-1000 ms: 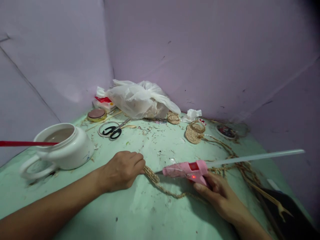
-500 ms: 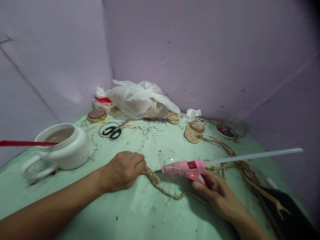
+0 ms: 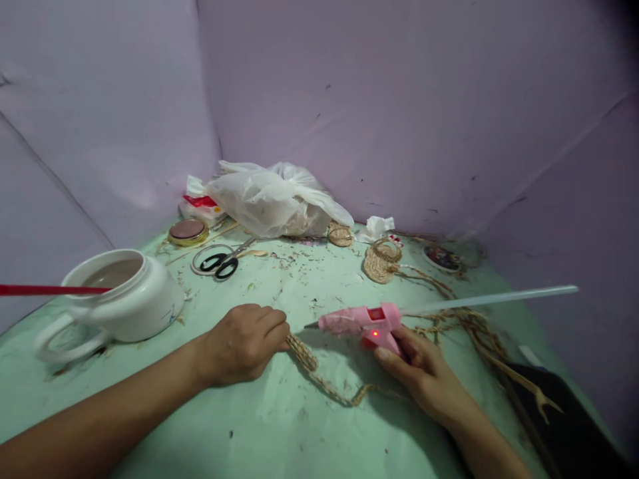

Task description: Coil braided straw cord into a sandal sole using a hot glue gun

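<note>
Presently clamping braided cord (image 3: 303, 352) in the left hand (image 3: 248, 344) and, near it, a pink glue gun (image 3: 355, 321) in the right hand (image 3: 425, 371).

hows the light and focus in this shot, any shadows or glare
Head view: dim, uneven light, with a soft shadow on the green table below the pink glue gun; head view: faint sheen on the white mug, red lamp glowing on the gun; head view: upper right corner dark, braided cord slightly soft.
</note>
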{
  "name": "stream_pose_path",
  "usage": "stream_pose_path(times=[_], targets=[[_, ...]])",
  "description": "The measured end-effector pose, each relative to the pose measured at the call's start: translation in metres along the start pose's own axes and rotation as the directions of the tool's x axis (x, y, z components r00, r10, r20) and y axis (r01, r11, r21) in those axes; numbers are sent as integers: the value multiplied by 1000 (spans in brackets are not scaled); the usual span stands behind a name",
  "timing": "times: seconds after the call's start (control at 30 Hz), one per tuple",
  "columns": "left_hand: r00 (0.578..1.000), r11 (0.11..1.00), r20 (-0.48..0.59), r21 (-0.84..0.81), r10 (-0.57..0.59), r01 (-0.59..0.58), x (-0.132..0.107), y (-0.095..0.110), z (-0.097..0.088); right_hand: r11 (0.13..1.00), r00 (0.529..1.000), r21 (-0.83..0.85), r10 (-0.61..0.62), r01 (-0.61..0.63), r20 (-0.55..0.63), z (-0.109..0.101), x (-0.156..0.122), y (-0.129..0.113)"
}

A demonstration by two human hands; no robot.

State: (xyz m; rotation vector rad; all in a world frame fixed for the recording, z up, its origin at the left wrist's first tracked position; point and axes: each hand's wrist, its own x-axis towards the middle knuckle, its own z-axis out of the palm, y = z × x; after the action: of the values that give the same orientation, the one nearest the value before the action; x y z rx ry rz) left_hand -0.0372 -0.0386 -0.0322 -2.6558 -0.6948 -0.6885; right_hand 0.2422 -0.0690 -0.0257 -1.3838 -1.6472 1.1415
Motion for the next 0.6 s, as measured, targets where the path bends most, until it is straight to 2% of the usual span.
stream_pose_path(times=[0.13,0.27,0.33,0.43,0.47,0.5,0.53,0.6], targets=[[1000,999,1,-32,-10,10,-1,1,0,976,994,-218,-18,-5,-105,-7,22,-5],[999,997,21,-58,-50,51,-2,0,0,925,987,-376,-15,-47,-160,-15,40,-13],[998,996,30,-65,-61,63,-3,0,0,883,968,-462,-42,-81,-249,-15,36,-20],[997,996,39,-56,-63,65,-4,-1,1,816,921,-574,-171,-66,-349,-4,15,-35],[997,997,39,-52,-62,64,-4,-1,1,769,922,-639,-264,24,-283,2,6,-38],[997,997,42,-50,-60,62,-3,-2,1,753,942,-645,-296,129,-158,8,-1,-41],[997,997,46,-49,-57,60,-3,-2,2,752,956,-627,-291,202,-41,15,-7,-42],[997,997,58,-47,-55,58,-3,-2,2,756,963,-599,-237,264,125,26,-13,-39]])
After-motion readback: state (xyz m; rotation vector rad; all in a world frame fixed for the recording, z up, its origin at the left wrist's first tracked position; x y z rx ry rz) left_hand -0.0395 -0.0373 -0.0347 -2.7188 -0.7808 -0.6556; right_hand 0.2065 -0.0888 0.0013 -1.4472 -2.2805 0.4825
